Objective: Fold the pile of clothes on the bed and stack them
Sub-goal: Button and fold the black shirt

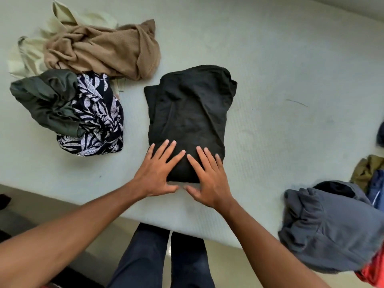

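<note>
A folded black garment lies in the middle of the pale bed. My left hand and my right hand lie side by side on its near end, fingers straight and spread, pressing it flat. To the left sits a loose pile: a tan knit top, a cream garment, a dark green piece and a navy leaf-print piece. A crumpled grey garment lies at the right.
The bed's near edge runs diagonally in front of my legs in dark trousers. At the far right edge are olive, blue and red clothes.
</note>
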Demonstrator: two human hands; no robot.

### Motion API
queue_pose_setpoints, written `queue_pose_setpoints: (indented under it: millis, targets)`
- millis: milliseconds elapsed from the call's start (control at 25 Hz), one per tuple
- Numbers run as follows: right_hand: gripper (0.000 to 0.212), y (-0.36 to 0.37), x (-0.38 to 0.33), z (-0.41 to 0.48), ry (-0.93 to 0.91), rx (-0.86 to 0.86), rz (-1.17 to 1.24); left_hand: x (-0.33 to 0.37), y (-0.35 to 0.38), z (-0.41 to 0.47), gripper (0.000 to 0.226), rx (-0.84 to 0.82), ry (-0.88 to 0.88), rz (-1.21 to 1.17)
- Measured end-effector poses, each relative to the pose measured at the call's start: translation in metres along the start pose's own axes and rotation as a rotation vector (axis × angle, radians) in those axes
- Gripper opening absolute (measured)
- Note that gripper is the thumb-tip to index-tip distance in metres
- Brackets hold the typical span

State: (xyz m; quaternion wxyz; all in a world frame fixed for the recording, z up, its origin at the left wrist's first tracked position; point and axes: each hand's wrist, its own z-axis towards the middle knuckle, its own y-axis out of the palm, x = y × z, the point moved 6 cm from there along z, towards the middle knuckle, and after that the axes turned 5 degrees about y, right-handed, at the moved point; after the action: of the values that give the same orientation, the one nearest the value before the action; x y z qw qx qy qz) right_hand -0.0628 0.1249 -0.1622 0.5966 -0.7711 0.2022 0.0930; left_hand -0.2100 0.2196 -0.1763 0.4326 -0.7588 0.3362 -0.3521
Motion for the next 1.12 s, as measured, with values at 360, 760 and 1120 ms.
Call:
queue_pose_setpoints:
  millis: [360,760,1120]
  targets:
    - [0.038,-0.033,0.013,0.032,0.241,-0.168,0.025,0.0,-0.045,0.042,0.05,-0.316,-0.175,-0.156]
    - [0.018,-0.095,0.05,0.095,0.351,-0.628,0.24,-0.045,-0.105,0.091,0.028,-0.509,-0.213,-0.679]
    - [0.019,-0.11,0.075,0.17,0.312,0.036,0.126,-0.1,-0.097,0.126,0.025,0.101,-0.463,-0.416]
